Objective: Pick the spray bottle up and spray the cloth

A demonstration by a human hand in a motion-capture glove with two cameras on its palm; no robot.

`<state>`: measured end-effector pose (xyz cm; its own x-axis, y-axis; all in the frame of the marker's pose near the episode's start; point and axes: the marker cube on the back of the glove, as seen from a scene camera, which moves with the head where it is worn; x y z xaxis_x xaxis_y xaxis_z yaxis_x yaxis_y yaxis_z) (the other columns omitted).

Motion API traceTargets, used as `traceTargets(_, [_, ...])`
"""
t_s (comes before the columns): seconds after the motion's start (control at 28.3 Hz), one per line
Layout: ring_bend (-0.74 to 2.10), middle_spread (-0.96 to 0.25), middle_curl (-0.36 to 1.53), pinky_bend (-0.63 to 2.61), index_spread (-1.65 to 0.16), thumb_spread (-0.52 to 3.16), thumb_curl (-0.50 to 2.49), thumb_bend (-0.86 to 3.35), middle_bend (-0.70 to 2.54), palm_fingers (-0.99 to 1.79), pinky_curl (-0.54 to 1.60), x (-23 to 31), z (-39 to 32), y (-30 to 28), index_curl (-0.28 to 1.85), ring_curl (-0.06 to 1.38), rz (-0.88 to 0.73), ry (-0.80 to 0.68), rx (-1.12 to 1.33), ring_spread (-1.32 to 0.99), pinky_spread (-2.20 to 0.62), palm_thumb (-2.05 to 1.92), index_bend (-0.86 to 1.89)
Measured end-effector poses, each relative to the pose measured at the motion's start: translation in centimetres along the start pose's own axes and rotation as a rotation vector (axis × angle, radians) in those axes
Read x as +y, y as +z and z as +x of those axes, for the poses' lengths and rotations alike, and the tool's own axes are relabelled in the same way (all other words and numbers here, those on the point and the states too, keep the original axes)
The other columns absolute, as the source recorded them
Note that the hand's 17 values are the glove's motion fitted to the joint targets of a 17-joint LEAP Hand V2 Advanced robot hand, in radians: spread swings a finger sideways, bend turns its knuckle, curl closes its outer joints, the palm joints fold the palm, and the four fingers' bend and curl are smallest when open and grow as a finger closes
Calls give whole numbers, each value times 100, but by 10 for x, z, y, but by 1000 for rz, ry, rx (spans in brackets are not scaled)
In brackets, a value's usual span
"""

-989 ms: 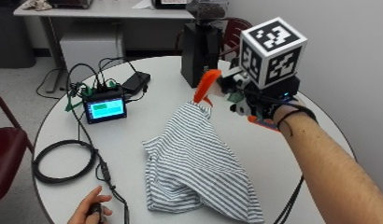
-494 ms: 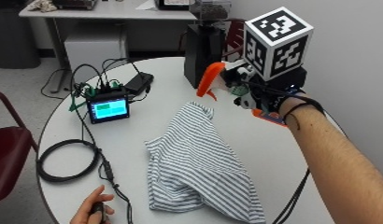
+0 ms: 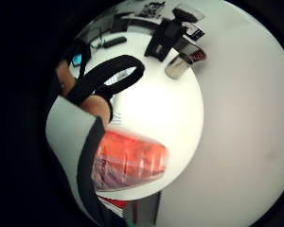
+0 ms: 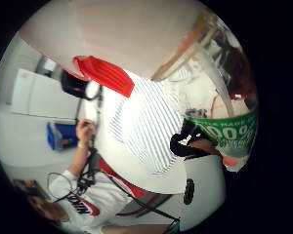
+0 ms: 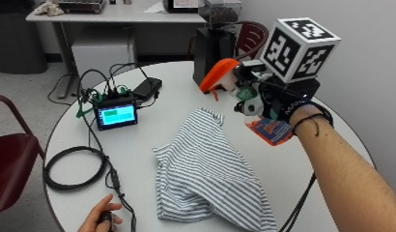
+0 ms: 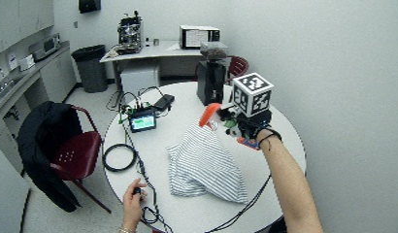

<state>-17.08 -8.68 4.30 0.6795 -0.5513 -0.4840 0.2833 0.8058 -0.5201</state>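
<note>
Item: spray bottle, orange nozzle, grasped in the gloved right hand above the bench, striped cloth lying below and beside the hand; risk: nozzle seems aimed past the cloth toward the small screen, so mist may wet electronics.

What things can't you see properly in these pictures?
- Spray bottle body: in the outside view the gloved right hand and the cube hide most of it; only the orange nozzle shows.
- Label wording: in the thumb side palm view the green label is cut off and bent.
- Bare hand: cut off by the outside view's lower edge.
- Screen text: too small.
</note>
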Motion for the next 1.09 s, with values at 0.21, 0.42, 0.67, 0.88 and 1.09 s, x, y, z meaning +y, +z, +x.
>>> traceTargets(0.21, [51,-15,48,42,-25,63,64,-3,32,111,37,-9,-26,-6,30,43,115,-70,-390,-14,-8,99,11])
traceTargets(0.42, [51,-15,49,41,-25,62,64,-3,33,110,37,-22,-74,36,30,43,95,-157,-589,-14,-8,98,11])
traceTargets(0.67, [51,-15,48,41,-25,61,65,-3,32,111,37,-24,-120,112,30,43,-9,-188,-803,-15,-9,98,11])
traceTargets(0.88, [51,-15,49,38,-25,60,66,-3,32,110,37,-21,-127,146,30,43,-13,-164,-879,-16,-10,99,12])
traceTargets(1.09, [51,-14,49,34,-25,60,66,-3,32,108,38,-25,-121,156,31,44,25,-168,-883,-17,-10,99,13])
